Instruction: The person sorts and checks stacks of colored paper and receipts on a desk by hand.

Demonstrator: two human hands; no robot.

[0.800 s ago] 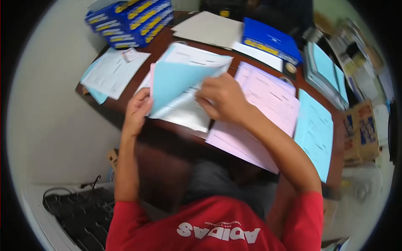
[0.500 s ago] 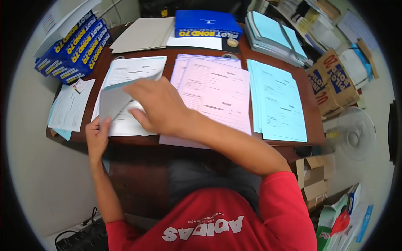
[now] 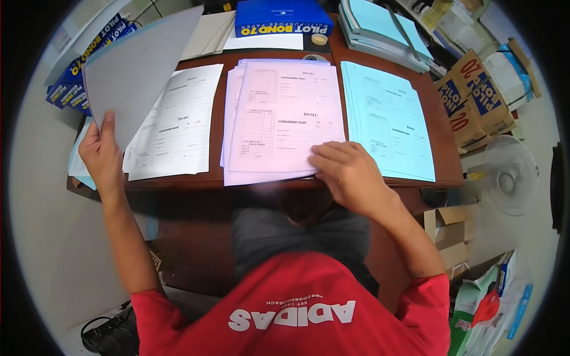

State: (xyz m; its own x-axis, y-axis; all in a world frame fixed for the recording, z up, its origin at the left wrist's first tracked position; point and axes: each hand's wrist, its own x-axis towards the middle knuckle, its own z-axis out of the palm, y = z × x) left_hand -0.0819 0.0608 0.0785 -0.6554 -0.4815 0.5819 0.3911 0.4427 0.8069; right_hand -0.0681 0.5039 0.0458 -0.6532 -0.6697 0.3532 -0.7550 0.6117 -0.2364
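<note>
My left hand (image 3: 103,145) pinches the lower end of a few raised sheets (image 3: 139,77), their pale blank side toward me and a bluish edge at the top. They hang over the left part of the desk and partly cover the white receipt forms (image 3: 178,127). At the lower right corner of the pink receipt forms (image 3: 285,118), my right hand (image 3: 347,175) has its fingers bent over the top sheet. Its thumb is at the paper's near edge, mostly hidden. Right of that pile lie the light blue receipt forms (image 3: 389,124), slightly fanned.
Along the back of the brown desk (image 3: 217,172) are a blue bond paper box (image 3: 282,18), grey boards (image 3: 205,32) and a strapped stack of light blue paper (image 3: 386,35). More paper boxes (image 3: 71,83) rise at the left. A carton (image 3: 475,107) and a fan (image 3: 507,178) stand right.
My left hand has lifted the sheets up and left, off the white pile. My right hand has left those sheets and moved right to the pink pile's lower corner.
</note>
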